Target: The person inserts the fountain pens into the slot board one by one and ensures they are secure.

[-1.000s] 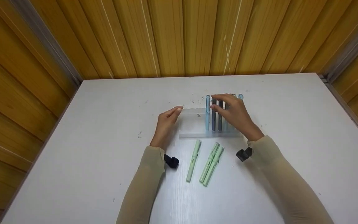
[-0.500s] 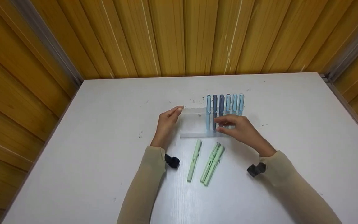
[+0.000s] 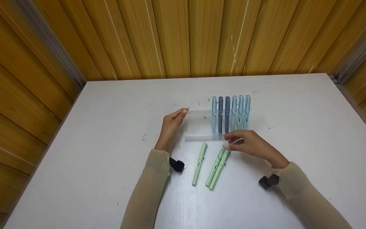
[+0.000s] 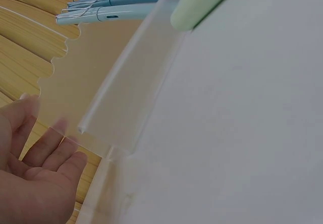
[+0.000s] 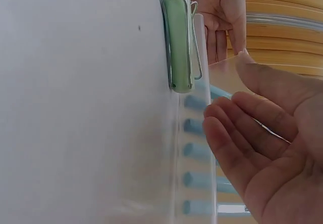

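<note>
Observed right hand (image 3: 249,143) in front of the rack, near the upper ends of the green pair; fingers loosely bent, thumb apart from fingertips, gripping nothing. Cannot tell about contact with the nearest green pen. Observed left hand (image 3: 171,124) at the rack's upper left corner, pinching the thin panel between thumb and fingers. Noted transparent rack (image 3: 197,127) with scalloped top edge and front ledge, tilted back. Counted six pens upright in it, grouped toward the right; from the left: light blue pen (image 3: 213,117), two dark blue pens (image 3: 220,114), three light blue pens (image 3: 240,109). Located three green pens lying before the rack: single green pen (image 3: 199,163) on the left, green pair (image 3: 220,170) side by side, touching. Recorded beige sleeves (image 3: 145,187), white table (image 3: 122,127) with dark specks, wood-look wall (image 3: 170,41) behind.
</note>
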A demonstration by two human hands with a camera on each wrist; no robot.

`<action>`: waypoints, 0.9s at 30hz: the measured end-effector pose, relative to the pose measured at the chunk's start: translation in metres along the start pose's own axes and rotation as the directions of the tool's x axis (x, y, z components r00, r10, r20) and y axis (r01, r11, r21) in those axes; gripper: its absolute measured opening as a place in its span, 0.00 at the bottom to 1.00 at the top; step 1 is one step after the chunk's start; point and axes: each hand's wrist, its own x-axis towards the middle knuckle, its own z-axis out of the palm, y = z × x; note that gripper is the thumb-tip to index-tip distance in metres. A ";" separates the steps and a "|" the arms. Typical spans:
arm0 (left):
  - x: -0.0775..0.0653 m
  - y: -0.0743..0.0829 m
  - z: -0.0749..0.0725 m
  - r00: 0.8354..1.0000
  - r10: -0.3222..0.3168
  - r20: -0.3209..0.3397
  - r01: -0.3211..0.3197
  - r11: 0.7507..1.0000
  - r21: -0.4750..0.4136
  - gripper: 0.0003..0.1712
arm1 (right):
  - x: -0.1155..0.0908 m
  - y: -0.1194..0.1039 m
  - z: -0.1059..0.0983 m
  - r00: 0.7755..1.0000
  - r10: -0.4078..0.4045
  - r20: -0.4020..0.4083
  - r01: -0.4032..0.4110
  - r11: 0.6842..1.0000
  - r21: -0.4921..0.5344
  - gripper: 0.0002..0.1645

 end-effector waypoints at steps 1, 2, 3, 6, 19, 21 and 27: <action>0.000 0.000 0.000 1.000 0.001 0.000 -0.001 1.000 0.004 0.23 | -0.001 0.001 0.000 1.000 0.000 0.019 0.000 1.000 -0.003 0.28; 0.001 0.000 0.000 1.000 0.002 0.000 -0.002 1.000 0.009 0.23 | -0.001 0.001 0.001 0.999 0.004 0.038 -0.004 1.000 -0.004 0.28; 0.001 0.000 0.000 1.000 0.004 0.001 -0.004 1.000 0.012 0.22 | -0.002 0.002 0.001 0.998 0.011 0.055 -0.010 1.000 -0.009 0.28; 0.001 0.000 -0.001 1.000 0.007 -0.001 -0.007 1.000 0.021 0.22 | -0.002 0.003 0.002 0.995 0.025 0.095 -0.023 1.000 -0.018 0.27; -0.001 -0.001 0.000 1.000 0.006 0.011 -0.006 1.000 0.005 0.23 | -0.004 0.009 0.002 0.991 -0.015 0.134 0.015 1.000 0.000 0.19; -0.001 -0.001 0.000 1.000 0.008 0.014 -0.008 1.000 0.004 0.23 | -0.004 0.009 0.003 0.992 -0.019 0.128 0.020 1.000 -0.004 0.18; 0.000 0.000 -0.002 1.000 0.013 0.020 -0.013 1.000 -0.007 0.23 | -0.005 0.006 0.003 0.994 -0.030 0.109 0.037 0.997 -0.064 0.17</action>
